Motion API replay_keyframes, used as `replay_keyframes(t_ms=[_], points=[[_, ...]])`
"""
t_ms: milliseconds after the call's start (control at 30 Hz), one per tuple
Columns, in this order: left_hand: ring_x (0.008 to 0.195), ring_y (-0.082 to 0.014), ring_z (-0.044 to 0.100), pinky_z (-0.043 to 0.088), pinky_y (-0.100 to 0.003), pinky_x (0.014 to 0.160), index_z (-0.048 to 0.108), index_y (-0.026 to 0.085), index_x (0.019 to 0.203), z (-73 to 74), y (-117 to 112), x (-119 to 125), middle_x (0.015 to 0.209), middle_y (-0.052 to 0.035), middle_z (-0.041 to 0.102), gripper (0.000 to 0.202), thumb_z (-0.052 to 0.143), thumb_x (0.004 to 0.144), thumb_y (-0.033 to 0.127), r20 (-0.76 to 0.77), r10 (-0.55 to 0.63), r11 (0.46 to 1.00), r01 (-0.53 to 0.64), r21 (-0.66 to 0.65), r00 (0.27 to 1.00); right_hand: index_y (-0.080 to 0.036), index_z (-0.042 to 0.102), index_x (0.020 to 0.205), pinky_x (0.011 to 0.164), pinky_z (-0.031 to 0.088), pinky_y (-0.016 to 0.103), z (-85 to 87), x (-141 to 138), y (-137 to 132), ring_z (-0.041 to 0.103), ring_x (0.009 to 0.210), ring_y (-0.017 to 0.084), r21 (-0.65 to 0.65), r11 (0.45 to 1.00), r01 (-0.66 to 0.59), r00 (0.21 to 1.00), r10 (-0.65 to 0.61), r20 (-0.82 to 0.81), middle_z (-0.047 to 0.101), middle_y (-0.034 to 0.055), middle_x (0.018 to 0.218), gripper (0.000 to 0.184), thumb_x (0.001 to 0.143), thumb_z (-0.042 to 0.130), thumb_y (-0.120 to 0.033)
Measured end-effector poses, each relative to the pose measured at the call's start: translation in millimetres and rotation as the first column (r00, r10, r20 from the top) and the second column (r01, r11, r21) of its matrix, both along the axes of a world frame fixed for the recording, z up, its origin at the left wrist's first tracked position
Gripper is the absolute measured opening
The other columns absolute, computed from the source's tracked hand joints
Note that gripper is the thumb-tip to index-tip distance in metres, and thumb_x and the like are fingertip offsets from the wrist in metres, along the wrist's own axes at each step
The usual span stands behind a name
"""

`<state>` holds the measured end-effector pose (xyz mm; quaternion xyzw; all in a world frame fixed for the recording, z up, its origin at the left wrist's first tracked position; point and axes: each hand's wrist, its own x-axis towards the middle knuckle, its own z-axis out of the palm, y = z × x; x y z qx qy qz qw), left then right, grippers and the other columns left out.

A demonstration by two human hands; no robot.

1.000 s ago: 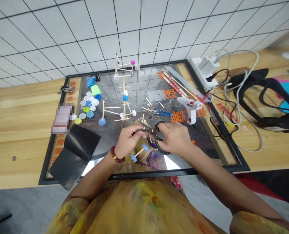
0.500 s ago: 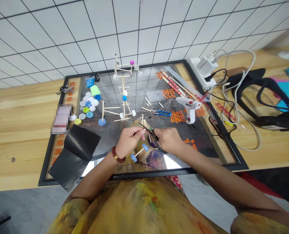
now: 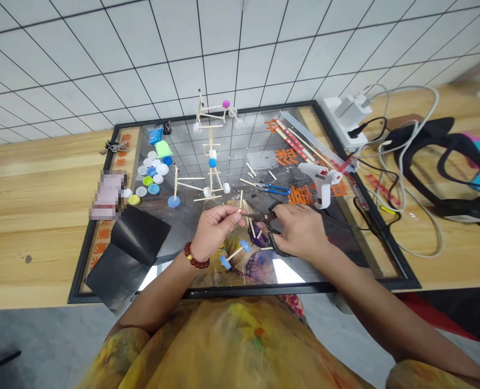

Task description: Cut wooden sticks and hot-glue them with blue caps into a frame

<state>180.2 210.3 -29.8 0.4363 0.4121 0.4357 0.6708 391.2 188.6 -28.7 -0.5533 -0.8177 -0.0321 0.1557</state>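
Note:
My left hand (image 3: pixel 213 229), with a bead bracelet on the wrist, pinches a thin wooden stick (image 3: pixel 241 200) over the glass board (image 3: pixel 345 237). My right hand (image 3: pixel 300 229) is closed on the handles of black scissors (image 3: pixel 264 218), whose blades point left and meet the stick near my left fingertips. Below my hands lies a short stick with a blue cap on each end (image 3: pixel 235 253). A few loose stick pieces lie under the scissors.
A stick-and-cap model (image 3: pixel 209 156) stands at the back of the board beside a heap of bottle caps (image 3: pixel 153 173). Black paper (image 3: pixel 130 251) lies at left. A white glue gun (image 3: pixel 320 181), blue-handled pliers (image 3: pixel 274 189), long sticks (image 3: pixel 300 140), a power strip (image 3: pixel 351 116) and cables are at right.
The scissors closed on the stick half a second ago, then my right hand shifted slightly right; the blades now lie level at the stick. The view has shifted a little.

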Motion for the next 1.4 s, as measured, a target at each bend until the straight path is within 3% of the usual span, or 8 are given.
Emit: replay_keyframes(t_ms=[167,367,533,767,1033,1233,1400], points=[[0.068,-0.0143,0.068,0.052,-0.027,0.065,0.071,0.016,0.082,2.2,-2,-2,0.08,-0.0057,0.074,0.02,0.073,0.077,0.035,-0.159,0.032,0.977,0.003,0.212,0.987,-0.018,0.059,0.076,0.064,0.026,0.03,3.7,-8,-2,0.055,0.063,0.018,-0.049,0.999,-0.02,0.999,0.022,0.034,0.064,0.0047,0.066,0.032,0.084,0.051,-0.048],[0.068,-0.0161,0.07,0.055,-0.029,0.071,0.071,0.017,0.082,1.8,-3,-3,0.072,-0.0042,0.073,0.009,0.065,0.082,0.023,-0.298,0.095,0.91,0.038,0.412,0.95,-0.018,0.059,0.079,0.063,0.024,0.03,5.4,-12,-3,0.055,0.063,0.018,-0.108,0.994,-0.032,0.998,0.037,0.044,0.065,0.0048,0.067,0.025,0.081,0.052,-0.042],[0.066,-0.0159,0.069,0.055,-0.028,0.069,0.071,0.018,0.08,2.6,-1,-5,0.07,-0.0039,0.074,0.009,0.063,0.082,0.021,-0.341,0.115,0.882,0.061,0.467,0.933,-0.018,0.059,0.078,0.062,0.024,0.03,7.4,-14,-4,0.055,0.062,0.018,-0.161,0.986,-0.038,0.998,0.045,0.042,0.066,0.0053,0.067,0.024,0.08,0.051,-0.041],[0.066,-0.0148,0.067,0.053,-0.027,0.067,0.071,0.018,0.077,4.4,-2,-7,0.07,-0.0034,0.073,0.012,0.061,0.084,0.021,-0.363,0.117,0.866,0.083,0.493,0.924,-0.019,0.059,0.078,0.061,0.025,0.029,12.8,-15,-2,0.055,0.059,0.017,-0.245,0.967,-0.069,0.997,0.075,0.012,0.064,0.0032,0.063,0.027,0.084,0.048,-0.043],[0.065,-0.0139,0.064,0.05,-0.026,0.064,0.07,0.018,0.065,11.1,-3,-8,0.068,-0.0042,0.071,0.024,0.064,0.085,0.03,-0.391,0.098,0.889,0.096,0.448,0.915,-0.019,0.061,0.074,0.057,0.018,0.031,5.7,-21,-3,0.051,0.053,0.017,-0.217,0.976,-0.027,0.994,0.049,0.099,0.064,0.0054,0.057,0.021,0.081,0.049,-0.035],[0.065,-0.0133,0.063,0.051,-0.027,0.066,0.072,0.017,0.08,4.1,-2,-7,0.07,-0.0043,0.073,0.025,0.066,0.083,0.042,-0.246,0.057,0.966,0.009,0.259,0.968,-0.02,0.062,0.075,0.056,0.017,0.029,6.5,-18,-2,0.055,0.057,0.017,-0.208,0.976,0.058,0.996,-0.044,0.072,0.066,0.004,0.061,0.017,0.077,0.053,-0.035],[0.063,-0.0144,0.064,0.053,-0.029,0.066,0.071,0.018,0.084,1.0,-1,-9,0.069,-0.0035,0.073,0.023,0.068,0.081,0.041,-0.269,0.099,0.954,-0.015,0.3,0.958,-0.019,0.062,0.08,0.059,0.021,0.029,8.3,-23,-3,0.055,0.059,0.017,-0.215,0.976,0.022,0.997,-0.006,0.075,0.067,0.0048,0.065,0.022,0.082,0.051,-0.038]])
